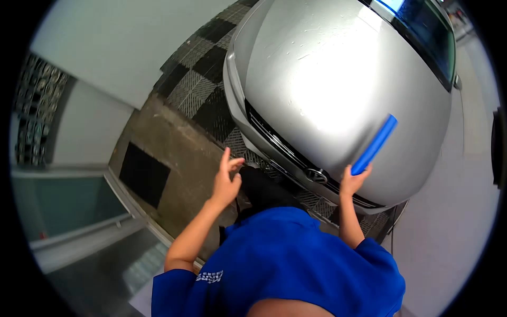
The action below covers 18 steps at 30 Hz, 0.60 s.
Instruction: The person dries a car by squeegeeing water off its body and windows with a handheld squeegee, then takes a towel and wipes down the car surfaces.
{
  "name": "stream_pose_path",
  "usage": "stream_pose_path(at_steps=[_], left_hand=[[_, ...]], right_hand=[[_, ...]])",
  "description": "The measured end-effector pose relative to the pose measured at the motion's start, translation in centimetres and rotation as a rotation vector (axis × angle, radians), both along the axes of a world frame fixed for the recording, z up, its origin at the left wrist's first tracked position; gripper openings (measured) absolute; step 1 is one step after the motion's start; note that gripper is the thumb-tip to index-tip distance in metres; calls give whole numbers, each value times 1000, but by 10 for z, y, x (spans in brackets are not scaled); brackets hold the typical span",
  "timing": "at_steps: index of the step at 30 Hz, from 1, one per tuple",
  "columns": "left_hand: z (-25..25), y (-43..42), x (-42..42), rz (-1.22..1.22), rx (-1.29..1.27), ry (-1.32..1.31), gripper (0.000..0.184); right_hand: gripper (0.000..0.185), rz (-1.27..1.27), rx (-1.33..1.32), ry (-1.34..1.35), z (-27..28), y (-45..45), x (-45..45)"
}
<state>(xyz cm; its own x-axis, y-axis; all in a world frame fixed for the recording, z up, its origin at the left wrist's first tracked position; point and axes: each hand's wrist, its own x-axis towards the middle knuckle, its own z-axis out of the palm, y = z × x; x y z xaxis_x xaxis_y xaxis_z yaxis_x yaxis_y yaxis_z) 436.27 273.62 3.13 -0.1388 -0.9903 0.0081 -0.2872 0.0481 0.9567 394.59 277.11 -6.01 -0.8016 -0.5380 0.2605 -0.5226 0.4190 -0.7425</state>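
My right hand [353, 180] is closed round the near end of a long blue squeegee [376, 143]. The squeegee slants up and away over the silver car hood [327, 68]; whether it touches the paint I cannot tell. Small water drops and streaks show on the far left part of the hood. My left hand [227, 182] is raised in front of the bumper with its fingers apart, holding nothing. Just left of my right hand is the round badge [317, 176] on the car's dark grille [280, 147].
The car's windshield [422, 31] is at the upper right, with a side mirror [457, 82]. Black and grey floor tiles [198, 79] lie beside the car. A black mat [144, 174] rests on the concrete near a glass door [74, 206]. A pale wall [449, 211] stands at the right.
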Motion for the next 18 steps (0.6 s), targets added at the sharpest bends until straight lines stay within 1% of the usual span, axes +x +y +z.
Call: stream_pose_path(at_steps=[1, 2, 3, 4, 6, 8, 9, 10, 11, 12, 13, 14, 15, 16, 17, 18], left_hand=[[2, -34, 23, -15, -88, -47, 81], [5, -70, 44, -27, -104, -22, 80], [16, -106, 60, -53, -156, -36, 79], [34, -144, 75, -74, -206, -47, 78], [65, -214, 97, -110, -313, -29, 78], [80, -280, 114, -113, -361, 43, 77], [92, -311, 120, -138, -352, -6, 76], [105, -336, 125, -172, -324, -57, 75], [117, -362, 135, -242, -310, -187, 75], [111, -393, 154, -290, -422, -335, 76], [101, -420, 180, -299, -366, -401, 75], [88, -446, 211, -311, -315, -467, 75], [70, -464, 250, -276, -172, -453, 76], [33, -479, 307, -227, -110, -432, 78], [-28, -492, 395, -149, -46, -482, 66], [-37, -472, 434, 26, 160, -505, 63]], right_hand=[[77, -112, 79, 157, 5, -10, 9], [82, -221, 160, 308, 8, -23, 23], [88, -293, 232, 203, 6, -39, 41], [88, -318, 227, 197, 3, -64, 64], [91, -321, 346, 134, -11, -126, 122], [90, -210, 324, 110, -14, -203, 196], [86, -85, 199, 158, -17, -244, 237], [81, 11, 252, 9, 12, -284, 282], [78, 235, 298, 2, 3, -321, 314], [79, 434, 373, -36, 18, -358, 345], [78, 658, 272, -88, 33, -390, 366], [74, 837, 171, -150, 16, -420, 381], [72, 914, 262, -167, 58, -426, 389], [69, 880, 166, -114, 68, -425, 388], [66, 701, -45, -48, 67, -422, 373], [63, 528, -257, 32, 65, -416, 346]])
